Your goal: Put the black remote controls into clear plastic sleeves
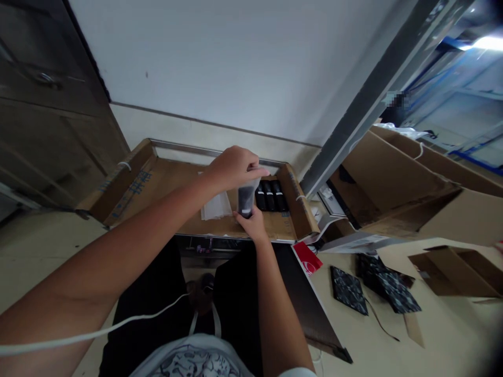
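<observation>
Currently, the left hand (239, 166) pinches the translucent sleeve (250, 183) at its top; the right hand (253, 224) closes around the base of the black item (245, 199) inside, over the tray (167, 175). Sleeving appears nearly done here; three black units (269, 196) lie right, sleeving unclear; flat sleeves (218, 207) remain left.

Cannot read labels (279, 193) at centre, too small. Cannot see bag (246, 196) fully, partly hidden by left hand (234, 165). Cannot see whole door (49, 110), upper left, or large box (396, 178), right, cut off by frame edges.
</observation>
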A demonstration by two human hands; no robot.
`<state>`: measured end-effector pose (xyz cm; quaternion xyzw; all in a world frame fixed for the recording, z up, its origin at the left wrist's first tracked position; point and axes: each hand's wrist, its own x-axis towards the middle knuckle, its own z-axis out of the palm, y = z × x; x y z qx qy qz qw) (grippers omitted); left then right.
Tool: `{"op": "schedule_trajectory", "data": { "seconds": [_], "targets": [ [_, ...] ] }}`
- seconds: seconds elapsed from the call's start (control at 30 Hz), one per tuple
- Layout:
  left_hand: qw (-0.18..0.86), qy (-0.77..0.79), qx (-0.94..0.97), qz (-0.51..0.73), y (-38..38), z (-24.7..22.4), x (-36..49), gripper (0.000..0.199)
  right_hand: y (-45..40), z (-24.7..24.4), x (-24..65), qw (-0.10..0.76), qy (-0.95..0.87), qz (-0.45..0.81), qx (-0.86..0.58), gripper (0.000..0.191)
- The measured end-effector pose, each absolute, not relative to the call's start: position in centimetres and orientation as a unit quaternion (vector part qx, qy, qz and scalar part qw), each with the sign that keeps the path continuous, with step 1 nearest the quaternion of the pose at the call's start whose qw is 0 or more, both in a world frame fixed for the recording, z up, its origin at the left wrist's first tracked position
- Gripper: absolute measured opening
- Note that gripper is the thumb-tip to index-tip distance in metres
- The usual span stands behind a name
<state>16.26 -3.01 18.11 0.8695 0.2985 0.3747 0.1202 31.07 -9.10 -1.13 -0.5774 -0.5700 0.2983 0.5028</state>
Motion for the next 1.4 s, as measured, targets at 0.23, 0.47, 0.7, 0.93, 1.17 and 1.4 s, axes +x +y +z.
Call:
{"op": "schedule_trajectory", "data": {
  "seconds": [0.23,0.47,0.7,0.93,1.17,1.4],
  "targets": [
    [0.107,0.257,0.899,0.338,-2.4,18.9,15.7,0.042,-9.3,-1.0,30.9,0.508,-0.585,0.294,-0.56,0.028],
    [0.098,0.24,0.9,0.35,-2.7,19.1,15.0,0.041,-9.5,-0.8,30.6,0.492,-0.594,0.267,-0.578,0.023],
    [-0.002,0.256,0.874,0.413,-3.1,21.6,12.5,0.041,-9.9,-1.1,30.7,0.5,-0.597,0.213,-0.59,0.037],
    [-0.049,0.484,0.588,0.646,-0.2,20.9,2.2,0.039,-9.5,-1.7,29.7,0.423,-0.577,0.045,-0.697,0.062],
    [0.125,0.632,0.429,0.633,-0.6,3.4,-3.8,0.037,-5.8,-1.3,28.2,0.285,-0.615,-0.044,-0.734,0.059],
    [0.162,0.636,0.462,0.596,-1.4,0.0,-3.8,0.032,-2.6,-1.3,28.4,0.191,-0.59,-0.08,-0.781,0.049]
  ]
}}
